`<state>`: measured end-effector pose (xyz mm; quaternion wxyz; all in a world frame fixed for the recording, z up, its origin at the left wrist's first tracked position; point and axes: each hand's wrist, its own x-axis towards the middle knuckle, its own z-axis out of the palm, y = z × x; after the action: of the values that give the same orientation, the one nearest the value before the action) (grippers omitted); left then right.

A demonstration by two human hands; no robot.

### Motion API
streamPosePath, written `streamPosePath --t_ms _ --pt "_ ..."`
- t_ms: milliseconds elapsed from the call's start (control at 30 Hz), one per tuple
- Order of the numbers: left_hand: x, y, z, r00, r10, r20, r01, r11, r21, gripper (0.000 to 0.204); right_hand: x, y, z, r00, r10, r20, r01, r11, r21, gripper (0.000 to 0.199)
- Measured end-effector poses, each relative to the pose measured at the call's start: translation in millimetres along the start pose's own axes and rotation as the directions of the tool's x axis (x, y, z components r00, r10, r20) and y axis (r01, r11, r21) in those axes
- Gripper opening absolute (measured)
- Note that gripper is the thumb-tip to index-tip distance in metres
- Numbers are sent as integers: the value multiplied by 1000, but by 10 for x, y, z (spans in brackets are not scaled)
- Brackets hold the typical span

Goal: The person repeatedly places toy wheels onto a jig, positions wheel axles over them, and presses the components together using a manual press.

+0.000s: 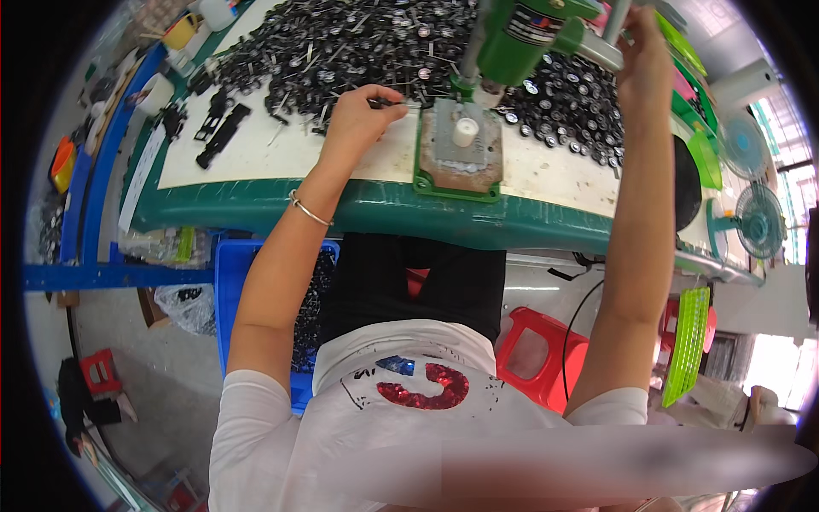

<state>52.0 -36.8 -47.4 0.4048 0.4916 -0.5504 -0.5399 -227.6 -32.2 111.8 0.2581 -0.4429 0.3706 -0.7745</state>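
Observation:
A green hand press (pixel 522 32) stands on a green base plate (pixel 459 154) at the table's front edge, with a small white cylinder (pixel 465 131) upright on the plate. My left hand (pixel 360 115) pinches a small dark part (pixel 386 103) just left of the press base. My right hand (pixel 641 53) is raised and closed around the press's grey lever (pixel 616 24). A large heap of small black and silver parts (pixel 358 43) covers the table behind the press.
The table (pixel 256 205) has a green rim. Black strips (pixel 223 132) lie at its left. A blue crate (pixel 229 290) of dark parts sits below, a red stool (pixel 539 350) and green basket (pixel 687 341) at right, two fans (pixel 755 218) beyond.

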Motion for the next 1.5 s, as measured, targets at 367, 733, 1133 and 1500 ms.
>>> streamPosePath --t_ms 367,733,1133,1500 --pt "13 59 62 902 429 52 -250 420 872 13 -1025 948 -1183 908 159 389 265 501 -824 24" --pt "-500 -83 -109 815 567 -118 -374 671 640 10 -1232 1023 -1069 894 39 447 373 489 -789 15" --pt "-900 -199 61 779 610 148 -611 683 399 13 -1350 927 -949 891 -28 453 384 579 -719 14" --pt "-958 -127 -209 822 429 375 -556 748 363 21 -1475 878 -597 912 312 267 -223 922 -316 18"
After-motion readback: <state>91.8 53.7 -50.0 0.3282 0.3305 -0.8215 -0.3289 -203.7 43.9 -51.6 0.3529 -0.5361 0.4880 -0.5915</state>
